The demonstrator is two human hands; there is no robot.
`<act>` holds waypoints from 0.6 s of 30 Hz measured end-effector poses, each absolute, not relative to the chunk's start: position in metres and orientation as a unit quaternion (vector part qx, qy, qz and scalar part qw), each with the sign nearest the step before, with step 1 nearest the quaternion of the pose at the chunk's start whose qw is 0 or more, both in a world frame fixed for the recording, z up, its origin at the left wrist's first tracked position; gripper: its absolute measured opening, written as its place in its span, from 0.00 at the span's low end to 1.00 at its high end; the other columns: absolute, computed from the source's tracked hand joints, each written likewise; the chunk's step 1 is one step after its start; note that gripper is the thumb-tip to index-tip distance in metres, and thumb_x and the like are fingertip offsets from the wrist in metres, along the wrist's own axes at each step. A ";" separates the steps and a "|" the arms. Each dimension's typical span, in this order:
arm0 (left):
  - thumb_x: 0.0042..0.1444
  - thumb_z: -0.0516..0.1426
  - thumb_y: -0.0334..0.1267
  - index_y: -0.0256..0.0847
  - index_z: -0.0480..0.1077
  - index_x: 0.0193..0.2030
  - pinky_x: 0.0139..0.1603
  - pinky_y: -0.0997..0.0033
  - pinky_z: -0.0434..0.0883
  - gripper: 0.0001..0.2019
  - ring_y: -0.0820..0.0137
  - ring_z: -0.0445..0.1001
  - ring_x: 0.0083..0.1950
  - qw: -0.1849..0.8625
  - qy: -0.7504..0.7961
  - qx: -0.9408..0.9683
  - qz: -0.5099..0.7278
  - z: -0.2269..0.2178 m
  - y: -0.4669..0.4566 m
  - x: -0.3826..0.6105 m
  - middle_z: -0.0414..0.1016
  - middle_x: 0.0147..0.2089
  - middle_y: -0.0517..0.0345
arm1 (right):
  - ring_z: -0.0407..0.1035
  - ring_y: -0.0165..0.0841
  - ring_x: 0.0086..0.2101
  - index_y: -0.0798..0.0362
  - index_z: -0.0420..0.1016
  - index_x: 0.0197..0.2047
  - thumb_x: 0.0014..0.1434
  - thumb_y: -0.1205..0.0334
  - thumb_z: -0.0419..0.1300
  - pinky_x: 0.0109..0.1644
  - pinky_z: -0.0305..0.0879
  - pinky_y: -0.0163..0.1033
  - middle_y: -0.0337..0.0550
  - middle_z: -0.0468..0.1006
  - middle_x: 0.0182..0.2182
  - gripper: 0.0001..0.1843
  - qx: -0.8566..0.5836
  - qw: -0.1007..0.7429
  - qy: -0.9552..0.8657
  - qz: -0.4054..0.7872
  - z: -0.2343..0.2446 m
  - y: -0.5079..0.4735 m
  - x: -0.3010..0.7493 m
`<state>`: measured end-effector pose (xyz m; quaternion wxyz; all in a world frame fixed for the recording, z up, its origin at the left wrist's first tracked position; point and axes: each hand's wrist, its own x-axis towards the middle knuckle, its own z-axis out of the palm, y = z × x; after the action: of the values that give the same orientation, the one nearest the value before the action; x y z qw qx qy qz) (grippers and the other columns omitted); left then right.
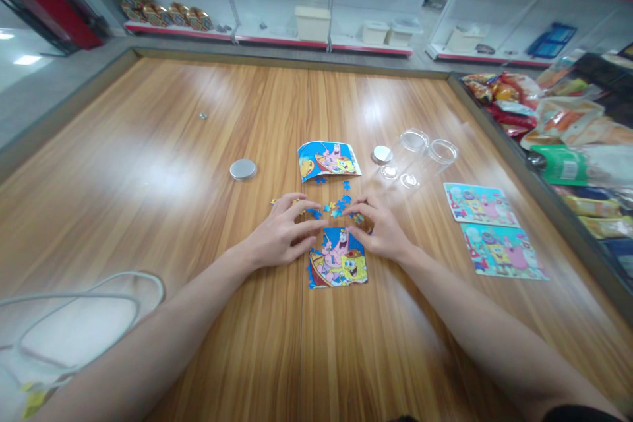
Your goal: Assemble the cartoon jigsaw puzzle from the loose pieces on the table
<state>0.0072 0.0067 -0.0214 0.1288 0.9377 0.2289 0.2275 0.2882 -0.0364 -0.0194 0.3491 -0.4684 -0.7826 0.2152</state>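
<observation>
A partly joined cartoon jigsaw puzzle (341,264) lies flat on the wooden table, its upper edge between my two hands. My left hand (284,232) rests at its upper left, fingers spread, fingertips by loose blue puzzle pieces. On the other side, my right hand (380,227) has its thumb and fingers apart close to the puzzle's upper right corner. Loose puzzle pieces (340,207) are scattered between the hands; some are hidden under the fingers. Just beyond them stands a slightly curled reference picture (329,161) with the same cartoon figures.
A silver lid (243,169) lies left, another lid (382,155) right, beside clear jars (414,142). Farther right are two cartoon sheets (502,250). A white cable (138,277) loops at lower left. Snack packets (564,119) line the right side; shelves (277,33) stand behind.
</observation>
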 end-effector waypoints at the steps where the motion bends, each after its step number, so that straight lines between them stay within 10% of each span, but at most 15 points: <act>1: 0.61 0.60 0.38 0.52 0.74 0.59 0.66 0.38 0.61 0.19 0.48 0.55 0.69 0.136 0.202 0.945 0.218 -0.018 0.005 0.007 0.64 0.67 0.50 | 0.67 0.44 0.50 0.48 0.78 0.49 0.56 0.69 0.65 0.56 0.66 0.53 0.48 0.71 0.47 0.17 -0.459 0.341 -0.792 0.213 -0.019 -0.037 0.288; 18: 0.58 0.62 0.39 0.50 0.75 0.57 0.70 0.35 0.53 0.19 0.48 0.53 0.70 0.186 0.133 0.955 0.191 -0.013 0.001 0.009 0.63 0.71 0.56 | 0.63 0.48 0.54 0.44 0.73 0.57 0.46 0.73 0.62 0.60 0.62 0.57 0.48 0.67 0.54 0.34 -0.397 0.288 -0.835 0.249 -0.014 -0.041 0.290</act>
<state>0.0086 0.0014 -0.0130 0.1865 0.9546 0.1332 0.1905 0.2902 -0.0409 -0.0140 0.2876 -0.3972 -0.8351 0.2492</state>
